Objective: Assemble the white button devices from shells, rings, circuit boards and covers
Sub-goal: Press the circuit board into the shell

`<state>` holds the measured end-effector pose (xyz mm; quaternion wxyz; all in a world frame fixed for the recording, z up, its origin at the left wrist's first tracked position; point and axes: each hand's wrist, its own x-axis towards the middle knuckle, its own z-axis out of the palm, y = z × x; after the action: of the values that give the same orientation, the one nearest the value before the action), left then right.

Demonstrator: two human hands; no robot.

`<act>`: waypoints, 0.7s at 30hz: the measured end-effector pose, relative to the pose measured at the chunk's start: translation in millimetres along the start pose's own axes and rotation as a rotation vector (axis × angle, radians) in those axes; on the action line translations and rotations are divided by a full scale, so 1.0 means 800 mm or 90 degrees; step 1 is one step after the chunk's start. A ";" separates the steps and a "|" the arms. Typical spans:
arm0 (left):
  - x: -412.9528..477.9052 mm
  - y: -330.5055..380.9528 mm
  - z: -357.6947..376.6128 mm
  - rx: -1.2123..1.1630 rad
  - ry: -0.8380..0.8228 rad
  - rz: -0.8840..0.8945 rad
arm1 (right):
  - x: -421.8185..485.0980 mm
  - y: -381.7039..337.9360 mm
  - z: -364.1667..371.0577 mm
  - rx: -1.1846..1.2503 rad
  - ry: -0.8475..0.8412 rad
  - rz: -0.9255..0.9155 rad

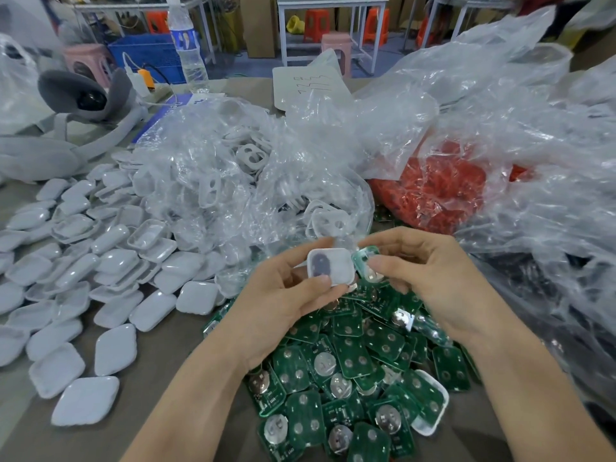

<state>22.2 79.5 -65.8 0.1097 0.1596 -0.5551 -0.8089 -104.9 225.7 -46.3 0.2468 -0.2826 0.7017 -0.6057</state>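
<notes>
1. Left hand [283,295] grips a white rounded-square plastic shell [331,265], thumb on its near edge and fingers behind it, open side facing the camera. A dark oval patch shows inside its left half (cannot tell what part that is).
2. Right hand [430,278] pinches a green rounded circuit board [366,263] between thumb and forefinger, tilted, its left edge touching the shell's right edge. Board is not seated in the shell.
3. Both hands are held above the near-centre heap of green circuit boards [356,371] lying loose on the brown tabletop [160,378]. Many boards show silver coin-cell discs, others show round contact pads.
4. One white shell with a green board in it [430,403] lies on the near right side of that heap.
5. Left side of the table: a wide spread of white rounded plastic covers [83,278], some dome side up, some hollow side up, overlapping in places.
6. Far centre: clear plastic bag of white frame pieces with cut-outs [233,171], open mouth toward the hands.
7. Far right: clear plastic bag of red parts [433,191] (shape of the parts not readable through the film). More crumpled clear film covers the whole right side.
8. Far left: grey padded headset [83,105] on the table; clear water bottle [186,45] standing behind it; white card with handwriting [310,85] at far centre.
</notes>
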 end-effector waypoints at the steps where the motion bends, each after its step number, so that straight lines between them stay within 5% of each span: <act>1: 0.001 -0.001 -0.001 0.001 0.003 -0.002 | 0.000 -0.001 -0.001 0.033 0.003 0.006; 13: 0.000 -0.004 -0.008 0.055 -0.129 -0.006 | 0.000 0.000 0.004 0.114 0.014 0.015; 21: -0.003 -0.001 -0.004 0.008 -0.127 -0.001 | -0.005 -0.003 0.004 0.149 -0.028 0.012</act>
<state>25.5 77.7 -67.7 0.0528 0.0795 -0.5681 -0.8174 -99.6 225.9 -44.7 0.2988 -0.2587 0.6234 -0.6747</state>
